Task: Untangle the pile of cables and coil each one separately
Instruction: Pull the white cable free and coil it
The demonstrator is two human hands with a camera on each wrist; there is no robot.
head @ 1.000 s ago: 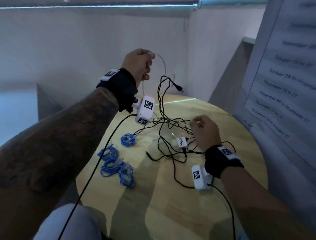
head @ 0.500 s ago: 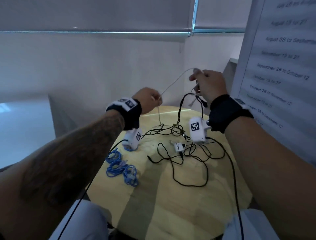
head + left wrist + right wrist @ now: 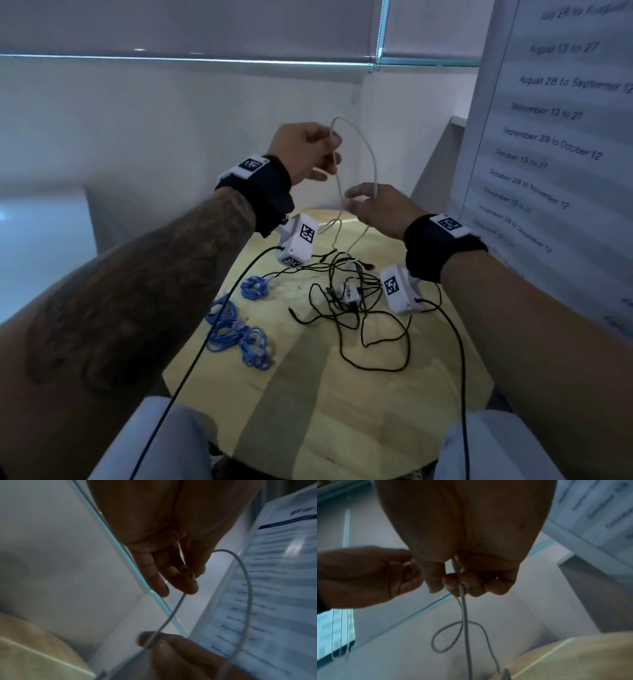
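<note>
A thin white cable [image 3: 370,154] arches between both raised hands above the round wooden table [image 3: 308,411]. My left hand [image 3: 308,150] pinches one part of it between thumb and fingertips [image 3: 192,586]. Lower and to the right, my right hand [image 3: 373,205] grips two strands of the white cable [image 3: 462,588], which hang down in a loop toward the table. A tangle of thin black cables [image 3: 352,308] lies on the table under the hands. Several coiled blue cables [image 3: 239,325] lie at the table's left side.
A white wall runs behind the table, with a window blind above it. A large printed sheet with dates [image 3: 555,154] stands close on the right. Black leads from the wrist cameras [image 3: 397,291] hang across the table toward my lap.
My left hand rose and my right hand dropped below it. The white cable, stretched between the hands before, now forms an arch from one hand to the other.
</note>
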